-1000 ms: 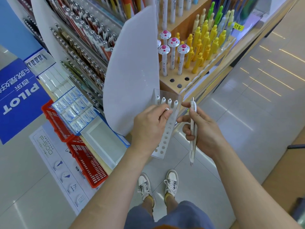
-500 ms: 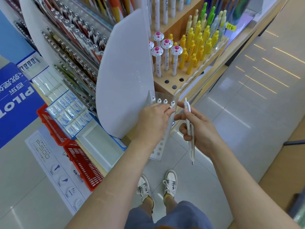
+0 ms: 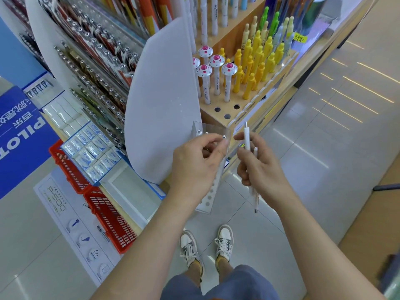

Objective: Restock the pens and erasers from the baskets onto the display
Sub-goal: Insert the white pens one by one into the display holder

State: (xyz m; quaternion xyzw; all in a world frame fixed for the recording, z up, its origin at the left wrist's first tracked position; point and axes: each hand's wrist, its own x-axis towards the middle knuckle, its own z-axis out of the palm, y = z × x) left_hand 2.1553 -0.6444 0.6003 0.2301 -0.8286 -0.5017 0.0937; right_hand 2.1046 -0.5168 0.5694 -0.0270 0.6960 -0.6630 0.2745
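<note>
Clear acrylic, drilled with round holes, makes up the long rack that slants down in front of the display, just below the pale wooden pen stand. Three racked pens show their white tops along its upper edge; the left hand covers the rack's middle. That hand's grip is closed: thumb and forefinger meet at the rack's upper right corner, seemingly pinching the silver-tipped top of the third racked pen, with the other fingers curled in.

The right hand is just beside it, not touching. Its grip is wrapped round two slim white pens, held upright with tips down, one standing taller than the other.

On the wooden stand are five white pens with pink-centred mushroom caps, a crowd of yellow figure-shaped pens beside them, and three open holes in the front rows. A curved white divider panel separates this stand from tiers of metal-clipped pens.

Lower left, rows of blue-and-white wrapped erasers fill one tray, with plain white erasers in the tray behind. Two red plastic baskets sit low at the display's edge, end to end. A blue PILOT sign lies at far left. Two white sneakers stand on the tiled floor.
</note>
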